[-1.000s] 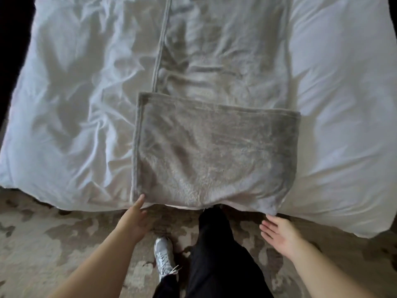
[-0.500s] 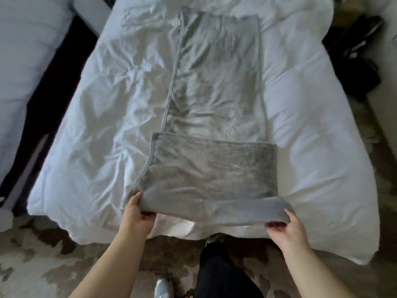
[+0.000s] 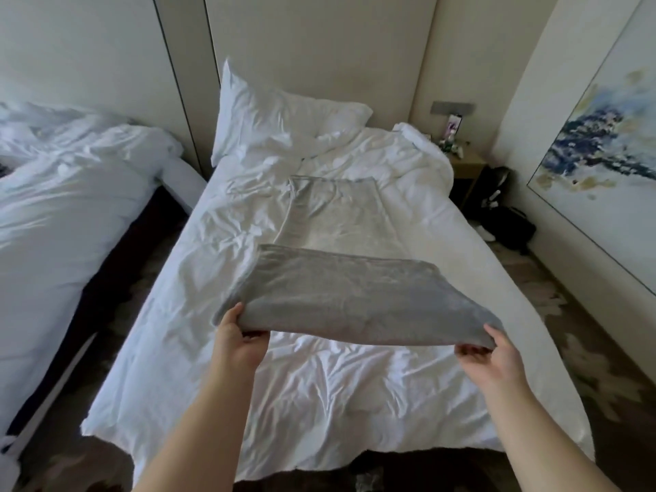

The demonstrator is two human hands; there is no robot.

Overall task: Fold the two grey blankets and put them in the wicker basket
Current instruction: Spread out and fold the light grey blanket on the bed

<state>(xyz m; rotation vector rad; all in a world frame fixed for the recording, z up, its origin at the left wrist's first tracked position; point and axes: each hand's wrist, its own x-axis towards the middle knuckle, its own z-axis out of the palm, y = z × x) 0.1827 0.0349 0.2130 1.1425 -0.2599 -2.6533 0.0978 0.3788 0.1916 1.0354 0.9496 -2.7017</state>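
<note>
You gripped the blanket [image 3: 337, 296] by its near fold, left hand [image 3: 238, 344] at 8 o'clock, right hand [image 3: 495, 353] at 4, lifted off the bed [image 3: 319, 403]; the rest lay toward 12. Carrying one corner further could skew the fold, and a slack pinch could spill the layers.

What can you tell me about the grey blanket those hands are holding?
The grey blanket looks soft and fuzzy, like fleece. It is folded into a long strip running up the middle of the white bed. Its far part lies flat and wrinkled on the covers. Its near part is doubled over and lifted off them. The left hand pinches the near left corner and the right hand pinches the near right corner.
</note>
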